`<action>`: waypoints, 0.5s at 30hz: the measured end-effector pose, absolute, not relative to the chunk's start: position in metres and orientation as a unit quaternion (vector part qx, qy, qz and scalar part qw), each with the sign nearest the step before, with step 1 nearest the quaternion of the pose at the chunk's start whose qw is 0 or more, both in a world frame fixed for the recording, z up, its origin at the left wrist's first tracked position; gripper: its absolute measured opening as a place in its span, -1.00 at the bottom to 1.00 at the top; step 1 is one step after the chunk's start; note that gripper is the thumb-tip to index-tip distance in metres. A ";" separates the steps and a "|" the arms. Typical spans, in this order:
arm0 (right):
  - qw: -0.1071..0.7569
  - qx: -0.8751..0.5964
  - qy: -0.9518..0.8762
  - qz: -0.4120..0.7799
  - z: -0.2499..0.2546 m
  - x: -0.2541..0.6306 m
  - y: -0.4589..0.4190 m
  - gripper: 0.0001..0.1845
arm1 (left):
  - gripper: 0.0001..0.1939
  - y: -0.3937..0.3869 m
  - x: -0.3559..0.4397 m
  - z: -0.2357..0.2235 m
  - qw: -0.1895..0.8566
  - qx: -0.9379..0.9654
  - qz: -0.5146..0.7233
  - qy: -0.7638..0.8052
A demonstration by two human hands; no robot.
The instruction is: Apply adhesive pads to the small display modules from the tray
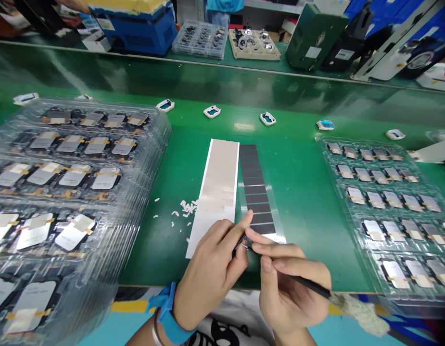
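Just past the table's front edge, my right hand (298, 278) is closed around slim black tweezers (311, 285), whose far end carries a pale wrapping. Their tips meet a small dark part (239, 241) pinched between the thumb and fingers of my left hand (217, 252). My fingers hide most of that part, so its kind is unclear. A blue strap (168, 307) circles my left wrist. Beyond my left hand lies a white backing sheet (220, 175) with a beige area. Right beside it, a clear strip bears dark rectangular stickers (256, 195).
Small white scraps (189, 207) lie left of the sheet. Stacked clear trays (150, 158) of screen-like parts stand at left, with another filled tray (355, 216) at right. White-framed pieces (211, 111) line the green belt behind. Boxes and a blue machine (135, 31) occupy the shelf.
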State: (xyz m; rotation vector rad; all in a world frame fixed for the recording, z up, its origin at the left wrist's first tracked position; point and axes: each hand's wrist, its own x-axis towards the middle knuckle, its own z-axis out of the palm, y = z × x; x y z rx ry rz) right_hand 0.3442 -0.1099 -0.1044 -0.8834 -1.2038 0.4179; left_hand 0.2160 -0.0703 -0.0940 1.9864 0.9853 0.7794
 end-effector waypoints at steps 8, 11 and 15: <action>0.706 -0.410 -0.545 0.188 -0.104 0.345 -0.106 -0.59 | -0.47 -0.069 0.216 -0.093 0.395 0.774 0.304 0.390; 0.698 -0.422 -0.554 0.164 -0.100 0.344 -0.104 -0.63 | -0.46 -0.065 0.219 -0.091 0.390 0.775 0.298 0.397; 0.722 -0.457 -0.511 0.090 -0.107 0.350 -0.112 -0.72 | -0.39 -0.075 0.218 -0.090 0.356 0.783 0.322 0.395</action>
